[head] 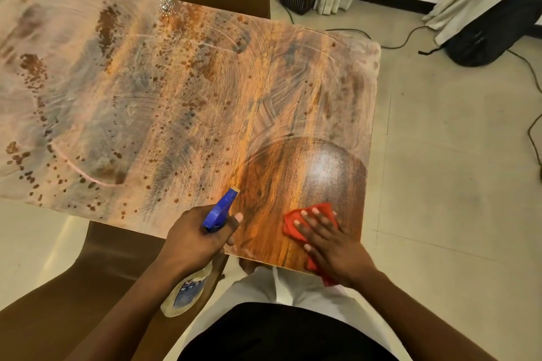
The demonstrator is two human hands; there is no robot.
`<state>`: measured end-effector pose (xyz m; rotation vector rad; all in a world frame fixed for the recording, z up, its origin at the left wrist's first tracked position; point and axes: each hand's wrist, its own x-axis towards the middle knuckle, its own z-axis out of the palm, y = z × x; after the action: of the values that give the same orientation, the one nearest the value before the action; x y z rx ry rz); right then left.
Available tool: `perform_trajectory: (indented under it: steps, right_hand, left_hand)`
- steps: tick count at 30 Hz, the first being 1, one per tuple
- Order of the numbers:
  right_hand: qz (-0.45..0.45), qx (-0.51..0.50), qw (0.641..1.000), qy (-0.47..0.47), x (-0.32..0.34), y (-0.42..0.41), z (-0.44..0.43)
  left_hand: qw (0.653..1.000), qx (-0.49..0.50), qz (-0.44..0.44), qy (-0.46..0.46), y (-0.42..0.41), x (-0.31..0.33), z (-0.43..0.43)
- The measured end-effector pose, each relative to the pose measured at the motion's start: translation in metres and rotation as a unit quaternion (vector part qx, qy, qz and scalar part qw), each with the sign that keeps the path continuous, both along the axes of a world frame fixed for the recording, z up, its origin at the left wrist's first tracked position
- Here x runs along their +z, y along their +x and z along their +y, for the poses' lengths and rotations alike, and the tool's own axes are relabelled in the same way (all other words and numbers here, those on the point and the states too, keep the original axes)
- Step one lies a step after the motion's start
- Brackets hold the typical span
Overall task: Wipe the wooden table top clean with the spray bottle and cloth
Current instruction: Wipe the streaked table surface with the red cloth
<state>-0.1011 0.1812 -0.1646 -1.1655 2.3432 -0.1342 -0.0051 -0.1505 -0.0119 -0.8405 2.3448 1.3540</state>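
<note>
1. Red cloth (291,223) lies flat on the table top (205,97), at its near-right corner.
2. My R hand (331,246) presses it, fingers straight & spread.
3. My L hand (190,240) grips the spray bottle (220,211) at the top's near edge, nozzle over the wood.
4. Beyond the cloth there's a shiny patch (308,173); the rest of the top is smeared & spotted.

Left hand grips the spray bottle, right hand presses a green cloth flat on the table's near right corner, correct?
The cloth is red, not green, per the head view. Otherwise right: left hand grips the spray bottle, right hand presses the cloth flat on the table.
</note>
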Motion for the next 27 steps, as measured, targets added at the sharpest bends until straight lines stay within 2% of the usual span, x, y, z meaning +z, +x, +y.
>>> perform_trajectory:
  steps: [6, 10, 13, 16, 19, 23, 27]
  right_hand:
    - [0.001, -0.131, 0.991, 0.036, 0.009, -0.099, 0.018]
    - [0.019, -0.210, 0.977, 0.019, 0.013, -0.176, -0.018]
    - [0.011, -0.232, 0.972, 0.020, 0.013, -0.217, -0.062]
    - [0.012, -0.189, 0.982, 0.010, 0.008, -0.235, -0.108]
    - [0.015, -0.102, 0.995, 0.003, 0.004, -0.223, -0.149]
    - [-0.001, 0.029, 0.999, -0.042, -0.001, -0.156, -0.181]
    - [-0.008, 0.129, 0.984, -0.121, -0.004, -0.084, -0.171]
  left_hand:
    - [0.999, -0.011, 0.023, 0.037, -0.033, 0.018, 0.005]
    - [0.998, 0.013, 0.042, 0.044, -0.062, 0.027, 0.010]
    - [0.998, 0.029, 0.047, 0.039, -0.079, 0.033, 0.014]
    - [0.997, 0.045, 0.045, 0.033, -0.091, 0.030, 0.013]
    - [0.998, 0.045, 0.043, 0.017, -0.103, 0.024, 0.011]
    - [0.999, 0.027, 0.021, -0.014, -0.122, 0.017, 0.012]
    - [0.999, -0.002, 0.013, -0.043, -0.148, 0.014, 0.012]
